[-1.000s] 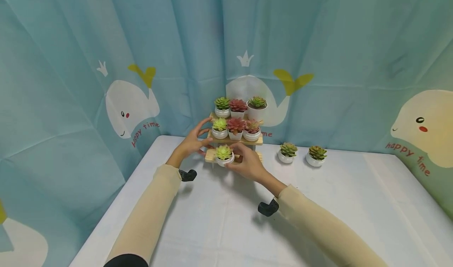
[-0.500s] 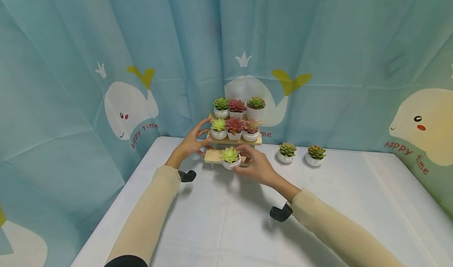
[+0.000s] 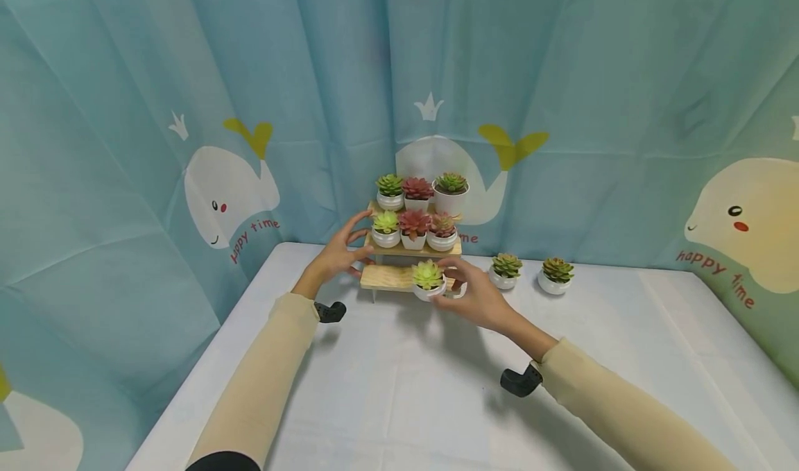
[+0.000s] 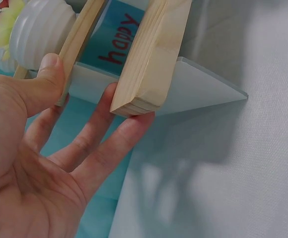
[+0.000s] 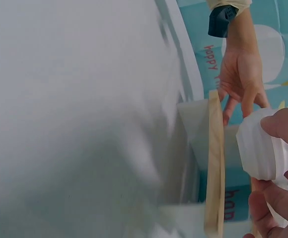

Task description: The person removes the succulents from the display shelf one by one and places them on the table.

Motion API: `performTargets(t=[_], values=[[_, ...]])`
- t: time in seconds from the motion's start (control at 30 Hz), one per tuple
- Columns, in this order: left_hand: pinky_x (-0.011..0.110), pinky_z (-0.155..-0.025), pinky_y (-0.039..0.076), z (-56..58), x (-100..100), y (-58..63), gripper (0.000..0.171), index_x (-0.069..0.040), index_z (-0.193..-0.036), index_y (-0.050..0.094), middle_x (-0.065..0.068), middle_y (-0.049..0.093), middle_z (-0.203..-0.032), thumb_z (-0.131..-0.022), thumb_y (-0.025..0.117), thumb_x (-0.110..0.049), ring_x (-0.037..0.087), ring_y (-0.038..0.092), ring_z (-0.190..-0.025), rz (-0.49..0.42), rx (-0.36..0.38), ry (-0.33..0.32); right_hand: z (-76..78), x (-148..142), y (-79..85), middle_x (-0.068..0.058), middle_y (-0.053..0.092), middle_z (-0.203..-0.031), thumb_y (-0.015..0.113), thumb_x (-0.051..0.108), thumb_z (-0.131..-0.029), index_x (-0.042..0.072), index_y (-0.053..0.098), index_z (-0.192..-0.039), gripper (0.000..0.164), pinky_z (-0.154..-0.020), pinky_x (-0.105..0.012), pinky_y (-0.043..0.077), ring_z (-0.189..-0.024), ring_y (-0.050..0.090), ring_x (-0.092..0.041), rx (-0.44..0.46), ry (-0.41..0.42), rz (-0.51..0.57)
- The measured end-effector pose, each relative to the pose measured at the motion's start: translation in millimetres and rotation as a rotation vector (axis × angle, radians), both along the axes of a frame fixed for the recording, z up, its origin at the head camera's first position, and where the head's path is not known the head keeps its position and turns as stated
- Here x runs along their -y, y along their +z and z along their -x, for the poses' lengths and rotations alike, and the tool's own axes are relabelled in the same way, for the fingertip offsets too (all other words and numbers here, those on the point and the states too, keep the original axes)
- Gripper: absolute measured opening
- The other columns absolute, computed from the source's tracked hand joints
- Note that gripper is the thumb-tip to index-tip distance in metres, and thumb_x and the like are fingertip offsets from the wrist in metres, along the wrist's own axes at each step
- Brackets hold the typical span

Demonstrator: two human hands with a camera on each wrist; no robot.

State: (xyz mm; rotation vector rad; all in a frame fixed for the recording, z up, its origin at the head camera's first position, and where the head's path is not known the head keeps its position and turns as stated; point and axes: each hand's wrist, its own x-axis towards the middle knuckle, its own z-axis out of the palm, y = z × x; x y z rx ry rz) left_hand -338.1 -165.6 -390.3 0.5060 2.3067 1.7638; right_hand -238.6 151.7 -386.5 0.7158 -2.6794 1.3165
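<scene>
A three-tier wooden plant stand [image 3: 390,277] stands at the back of the table. My left hand [image 3: 337,254] grips its left end: in the left wrist view the thumb lies on the middle board [image 4: 72,47] and two fingertips touch the end of the bottom board [image 4: 149,74]. My right hand [image 3: 477,297] holds a light-green potted succulent [image 3: 428,280] by its white pot, thumb and fingers round the sides. In the right wrist view the white pot [image 5: 260,148] is just off the bottom board [image 5: 214,163], over its right half.
Several potted succulents, such as the red one [image 3: 414,227], fill the upper two tiers. To the right on the white table [image 3: 399,388] stand two more potted succulents [image 3: 505,270]. A blue curtain [image 3: 312,55] hangs right behind the table.
My right hand has moved the light-green succulent from the left end of the bottom board toward its right half. My left hand has stayed on the stand.
</scene>
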Motion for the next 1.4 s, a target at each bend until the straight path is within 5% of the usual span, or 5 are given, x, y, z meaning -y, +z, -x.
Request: performTargets(t=[0.4,0.7,1.2,1.4], values=[[0.060,-0.070,0.060,-0.6,-1,0.2,0.079,-0.044,-0.163,0.022,0.016,0.025,-0.167,-0.103,0.066,-0.016,0.045,0.070,-0.102,0.010,0.008,0.021,-1.3,-40,-0.1,-0.019,0.063,-0.138,0.085,0.026,-0.088,0.012,0.057,-0.142,0.063,-0.072,-0.039,0.050,-0.102,0.064,-0.027,0.013,-0.073,-0.016],[0.068,-0.074,0.057,-0.8,0,-0.3,0.079,-0.043,-0.163,0.022,0.018,0.023,-0.168,-0.103,0.065,-0.016,0.050,0.066,-0.112,0.001,0.015,0.010,0.9,-71,1.6,-0.022,0.066,-0.133,0.081,0.030,-0.092,0.008,0.054,-0.143,0.062,-0.078,-0.041,0.051,-0.103,0.063,-0.027,0.013,-0.130,-0.032],[0.070,-0.075,0.055,2.6,-1,-0.9,0.078,-0.046,-0.162,0.023,0.016,0.023,-0.168,-0.104,0.064,-0.014,0.048,0.068,-0.107,0.003,0.031,0.015,5.1,-141,8.1,-0.021,0.065,-0.134,0.079,0.035,-0.093,0.009,0.051,-0.144,0.063,-0.072,-0.029,0.051,-0.104,0.062,-0.028,-0.022,-0.268,-0.058],[0.070,-0.074,0.055,1.7,0,0.0,0.078,-0.046,-0.162,0.023,0.016,0.023,-0.168,-0.103,0.064,-0.013,0.048,0.066,-0.114,0.004,0.027,0.018,2.6,-168,13.2,-0.022,0.065,-0.135,0.076,0.040,-0.095,0.009,0.049,-0.147,0.067,-0.074,-0.032,0.050,-0.095,0.060,-0.007,-0.017,-0.322,-0.080]])
